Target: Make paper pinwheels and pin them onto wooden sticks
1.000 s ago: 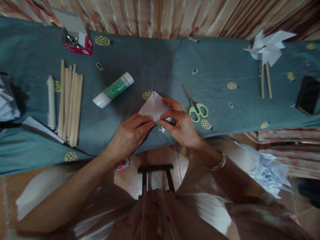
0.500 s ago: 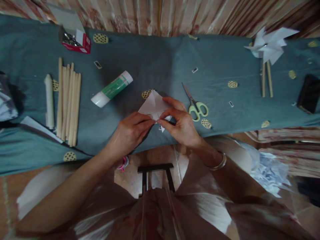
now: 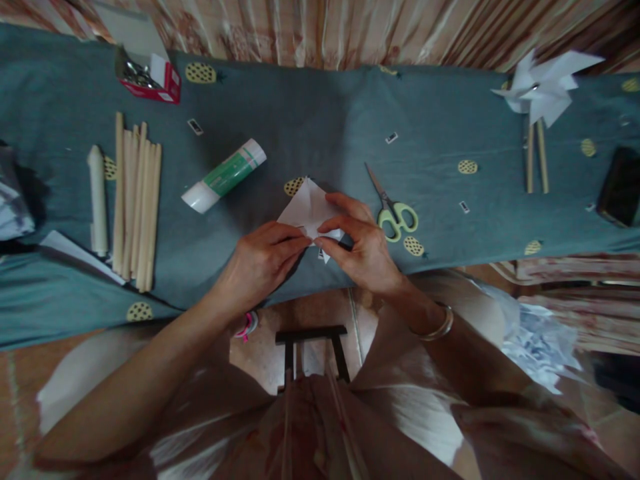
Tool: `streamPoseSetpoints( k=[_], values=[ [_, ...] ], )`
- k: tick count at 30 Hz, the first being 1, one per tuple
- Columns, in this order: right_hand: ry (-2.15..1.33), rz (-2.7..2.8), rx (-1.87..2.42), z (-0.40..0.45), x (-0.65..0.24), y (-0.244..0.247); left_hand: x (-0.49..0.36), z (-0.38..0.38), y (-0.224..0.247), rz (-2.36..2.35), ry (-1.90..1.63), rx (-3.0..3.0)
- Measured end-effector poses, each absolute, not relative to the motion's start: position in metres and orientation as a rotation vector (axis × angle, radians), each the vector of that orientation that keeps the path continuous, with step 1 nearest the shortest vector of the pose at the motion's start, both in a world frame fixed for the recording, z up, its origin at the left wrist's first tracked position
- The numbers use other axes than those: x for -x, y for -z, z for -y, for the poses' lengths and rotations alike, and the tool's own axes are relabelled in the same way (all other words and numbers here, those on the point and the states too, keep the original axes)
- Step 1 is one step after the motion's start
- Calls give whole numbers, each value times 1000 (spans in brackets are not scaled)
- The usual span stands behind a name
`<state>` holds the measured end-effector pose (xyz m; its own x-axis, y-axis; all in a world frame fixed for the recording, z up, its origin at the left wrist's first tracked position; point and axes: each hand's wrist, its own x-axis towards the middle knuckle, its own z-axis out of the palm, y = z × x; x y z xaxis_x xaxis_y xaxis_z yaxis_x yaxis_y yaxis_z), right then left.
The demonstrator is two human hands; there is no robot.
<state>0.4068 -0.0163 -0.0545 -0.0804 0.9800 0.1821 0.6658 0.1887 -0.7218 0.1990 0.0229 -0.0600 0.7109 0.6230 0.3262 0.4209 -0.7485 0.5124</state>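
A folded piece of white paper point(image 3: 309, 203) is held between my two hands near the table's front edge, one corner pointing away from me. My left hand point(image 3: 265, 257) pinches its near left edge between thumb and fingers. On the near right side, my right hand point(image 3: 357, 247) grips it with thumb and index finger close to the left fingertips, while another finger rests along the right edge. The fingers hide part of the near folds. Just right of my right hand lie scissors point(image 3: 395, 215) with light green handles, blades pointing away.
On the green cloth point(image 3: 325, 120) are a white-and-green glue stick point(image 3: 227, 175), several wooden sticks point(image 3: 136, 207), a white candle-like stick point(image 3: 99, 200) and a red box point(image 3: 150, 83) of metal pieces. Far right are a paper pinwheel point(image 3: 540, 90) and a dark phone-like object point(image 3: 620, 187).
Both hands keep nearly the same grip on the paper. The fingertips have shifted only very slightly, and the view has moved a little.
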Motion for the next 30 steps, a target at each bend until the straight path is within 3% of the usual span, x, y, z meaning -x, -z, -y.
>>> streamPoseSetpoints(
  k=[15, 30],
  values=[
    [-309, 2113, 1403, 22, -409, 70, -200, -22, 60, -780, -750, -2555],
    [-359, 2143, 1428, 24, -408, 66, -204, -21, 58, -770, -801, -2681]
  ],
)
